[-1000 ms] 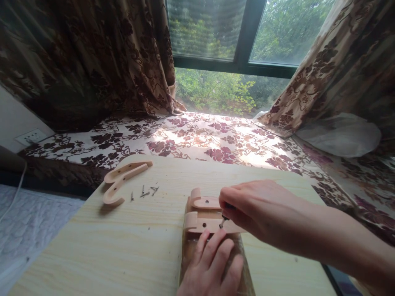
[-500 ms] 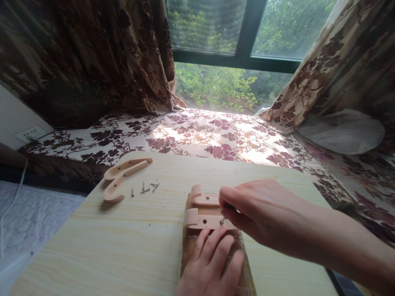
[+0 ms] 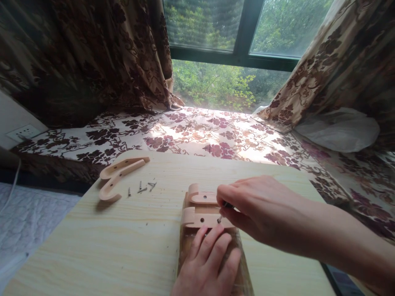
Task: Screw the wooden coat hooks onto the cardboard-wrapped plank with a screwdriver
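Note:
My right hand (image 3: 247,201) is closed around the dark handle of a screwdriver (image 3: 227,204), mostly hidden by the fingers. Its metal tip points down at a hole in the near wooden hook (image 3: 206,220); whether a screw sits there I cannot make out. That hook lies across a brown board (image 3: 185,242) wrapped in clear film. Spread flat on the board, my left hand (image 3: 210,259) touches the hook's near edge with its fingertips. Just behind, a second wooden hook (image 3: 199,198) has a screw in its visible hole and is partly covered by my right hand.
Two loose wooden hooks (image 3: 112,187) lie at the table's far left, with several screws (image 3: 142,190) beside them. The pale wood table (image 3: 108,246) meets a flower-patterned window seat (image 3: 191,135). A white plastic bag (image 3: 339,129) rests at right; a wall socket (image 3: 23,133) is at left.
The view has shifted slightly, so everything sits a little further left. Both hands keep their places on the board and the screwdriver; its tip stays at the same hole.

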Demonstrator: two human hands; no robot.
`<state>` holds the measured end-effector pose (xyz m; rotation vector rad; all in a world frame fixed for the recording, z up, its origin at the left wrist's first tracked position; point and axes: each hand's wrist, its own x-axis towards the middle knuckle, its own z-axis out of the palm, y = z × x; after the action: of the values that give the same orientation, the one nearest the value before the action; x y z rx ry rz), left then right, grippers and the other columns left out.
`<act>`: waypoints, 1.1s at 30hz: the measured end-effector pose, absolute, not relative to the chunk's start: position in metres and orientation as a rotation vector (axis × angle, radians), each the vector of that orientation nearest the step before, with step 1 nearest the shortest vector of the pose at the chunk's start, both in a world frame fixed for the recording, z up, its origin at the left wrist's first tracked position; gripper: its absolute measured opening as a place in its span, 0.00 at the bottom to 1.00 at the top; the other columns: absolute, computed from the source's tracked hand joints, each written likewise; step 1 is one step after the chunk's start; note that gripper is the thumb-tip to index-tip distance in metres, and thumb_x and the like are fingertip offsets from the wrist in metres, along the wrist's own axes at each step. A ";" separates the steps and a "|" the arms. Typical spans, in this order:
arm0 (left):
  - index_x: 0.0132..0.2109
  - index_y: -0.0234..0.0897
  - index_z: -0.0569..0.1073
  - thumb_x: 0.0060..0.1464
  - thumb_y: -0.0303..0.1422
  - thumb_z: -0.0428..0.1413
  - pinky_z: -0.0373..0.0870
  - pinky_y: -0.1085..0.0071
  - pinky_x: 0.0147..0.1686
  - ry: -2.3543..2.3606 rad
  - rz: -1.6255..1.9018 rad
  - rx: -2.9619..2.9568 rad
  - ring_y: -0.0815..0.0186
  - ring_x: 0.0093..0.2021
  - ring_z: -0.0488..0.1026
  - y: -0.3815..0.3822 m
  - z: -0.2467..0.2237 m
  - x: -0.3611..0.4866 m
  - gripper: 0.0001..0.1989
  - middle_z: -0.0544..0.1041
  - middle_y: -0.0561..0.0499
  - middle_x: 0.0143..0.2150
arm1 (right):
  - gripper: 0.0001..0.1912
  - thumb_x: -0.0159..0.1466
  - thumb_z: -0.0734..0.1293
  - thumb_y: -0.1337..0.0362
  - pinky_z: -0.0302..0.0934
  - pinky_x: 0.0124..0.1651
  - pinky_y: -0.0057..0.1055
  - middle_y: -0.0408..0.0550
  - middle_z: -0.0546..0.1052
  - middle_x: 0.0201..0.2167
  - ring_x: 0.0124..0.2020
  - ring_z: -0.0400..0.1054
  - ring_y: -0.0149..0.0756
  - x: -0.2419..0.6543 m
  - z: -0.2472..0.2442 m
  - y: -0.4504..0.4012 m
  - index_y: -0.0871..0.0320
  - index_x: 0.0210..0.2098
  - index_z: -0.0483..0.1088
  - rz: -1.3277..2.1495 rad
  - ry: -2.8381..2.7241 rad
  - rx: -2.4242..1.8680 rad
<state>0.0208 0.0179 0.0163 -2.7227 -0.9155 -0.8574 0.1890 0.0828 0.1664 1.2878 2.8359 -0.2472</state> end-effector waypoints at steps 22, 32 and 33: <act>0.52 0.39 0.72 0.63 0.49 0.43 0.52 0.57 0.63 -0.864 -0.850 -2.723 0.58 0.57 0.65 0.020 0.019 0.018 0.24 0.73 0.46 0.52 | 0.10 0.64 0.61 0.66 0.43 0.25 0.28 0.42 0.70 0.20 0.22 0.55 0.28 0.192 0.173 0.083 0.57 0.26 0.65 -0.237 2.835 1.358; 0.52 0.39 0.72 0.63 0.48 0.42 0.46 0.57 0.65 -0.877 -0.837 -2.737 0.58 0.59 0.64 0.021 0.018 0.019 0.23 0.73 0.47 0.53 | 0.10 0.65 0.60 0.66 0.44 0.25 0.28 0.41 0.70 0.22 0.23 0.57 0.30 0.193 0.170 0.084 0.57 0.26 0.63 -0.289 2.811 1.332; 0.52 0.39 0.72 0.63 0.48 0.43 0.46 0.57 0.65 -0.875 -0.836 -2.736 0.58 0.59 0.64 0.021 0.019 0.019 0.23 0.73 0.47 0.53 | 0.11 0.65 0.60 0.66 0.43 0.24 0.28 0.40 0.69 0.21 0.22 0.56 0.29 0.193 0.169 0.084 0.57 0.26 0.62 -0.290 2.812 1.324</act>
<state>0.0187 0.0210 0.0186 -2.7359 -0.8747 -0.8363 0.1928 0.0836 0.1691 1.3244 2.8118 -0.2902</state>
